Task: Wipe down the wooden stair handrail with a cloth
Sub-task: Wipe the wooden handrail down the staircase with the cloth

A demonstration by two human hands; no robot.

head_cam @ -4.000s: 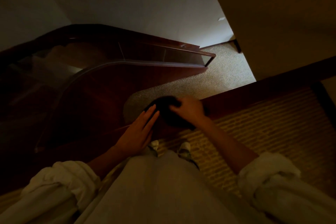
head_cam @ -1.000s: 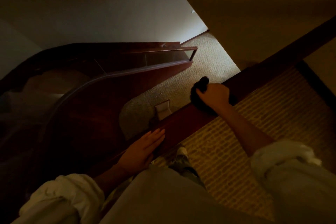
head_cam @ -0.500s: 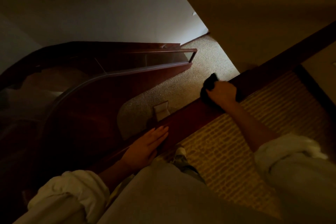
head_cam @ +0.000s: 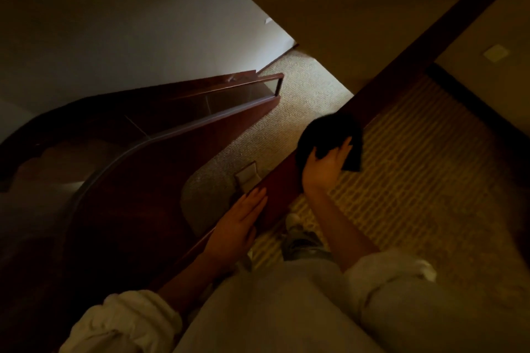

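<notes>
R fingers (head_cam: 347,143): curled round dark cloth (head_cam: 329,132); R hand (head_cam: 325,165) just behind it.
cloth: bunched on top of handrail (head_cam: 279,186), corner hanging over carpet (head_cam: 415,180) side.
L hand (head_cam: 239,225): flat, fingers straight, resting on handrail nearer body.
change: 4 s ago cloth touched L hand, now well apart up-rail; near stretch prob done, far run left.

Dark reddish-brown handrail (head_cam: 282,180), black cloth (head_cam: 329,137), yellow striped carpet (head_cam: 415,180), pale rolled sleeves (head_cam: 390,272)
</notes>
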